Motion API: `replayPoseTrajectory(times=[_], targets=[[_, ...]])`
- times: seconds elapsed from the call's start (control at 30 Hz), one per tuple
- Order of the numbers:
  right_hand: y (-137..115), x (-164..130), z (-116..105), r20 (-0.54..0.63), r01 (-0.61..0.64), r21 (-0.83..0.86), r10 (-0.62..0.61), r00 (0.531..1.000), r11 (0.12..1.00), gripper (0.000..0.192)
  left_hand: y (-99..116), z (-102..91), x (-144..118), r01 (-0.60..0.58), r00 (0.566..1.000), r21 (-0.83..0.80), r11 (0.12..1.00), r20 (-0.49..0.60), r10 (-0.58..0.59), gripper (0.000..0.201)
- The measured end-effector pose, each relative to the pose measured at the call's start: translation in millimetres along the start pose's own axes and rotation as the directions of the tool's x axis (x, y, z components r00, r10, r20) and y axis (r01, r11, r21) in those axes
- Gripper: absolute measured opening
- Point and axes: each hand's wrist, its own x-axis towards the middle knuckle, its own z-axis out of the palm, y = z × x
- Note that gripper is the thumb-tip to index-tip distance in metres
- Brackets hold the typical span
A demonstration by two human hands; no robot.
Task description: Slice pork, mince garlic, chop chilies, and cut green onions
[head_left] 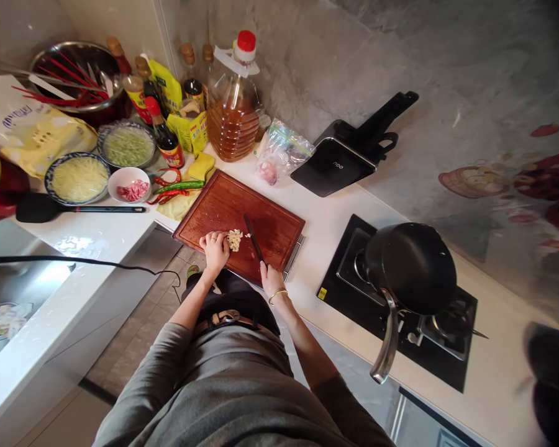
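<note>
My right hand [272,279] grips a knife [254,239] with a dark blade, which points away from me over the wooden cutting board [214,205]. Small pale chopped pieces that look like garlic [235,239] lie in a heap left of the blade, with a few bits close to it. At the heap's left edge rests my left hand [215,251], its fingers curled and pressed together on the board. Whatever is under those fingertips is hidden. Left of the board lie green and red chili peppers [186,185] and a yellow piece [201,166].
A black wok [410,267] sits on the gas stove [347,267] to the right. Behind the board stand a big oil jug [233,118], a black knife block [334,164] and several sauce bottles. A bowl of chopped meat [131,185] and a spatula [41,208] lie left.
</note>
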Motion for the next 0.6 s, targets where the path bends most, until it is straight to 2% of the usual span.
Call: replayPoseTrajectory(times=[0.2, 0.43, 0.6], targets=[[-1.2, 9.3, 1.2, 0.043, -0.018, -0.023, 0.019, 0.999, 1.000, 0.049, -3.4, -1.1, 1.8, 0.012, 1.000, 0.002, 1.000, 0.009, -0.012, 0.026], [2.9, 2.2, 5.5, 0.007, 0.061, 0.011, -0.061, 0.998, 0.998, 0.046, -2.6, -1.4, 1.3, 0.020, 0.999, -0.003, 1.000, 0.029, -0.019, 0.027], [-5.2, -4.8, 8.6, -0.023, -0.031, -0.017, 0.031, 0.999, 0.999, 0.042, -6.7, -2.7, -2.3, 0.035, 0.999, 0.000, 0.999, 0.027, -0.035, 0.027]])
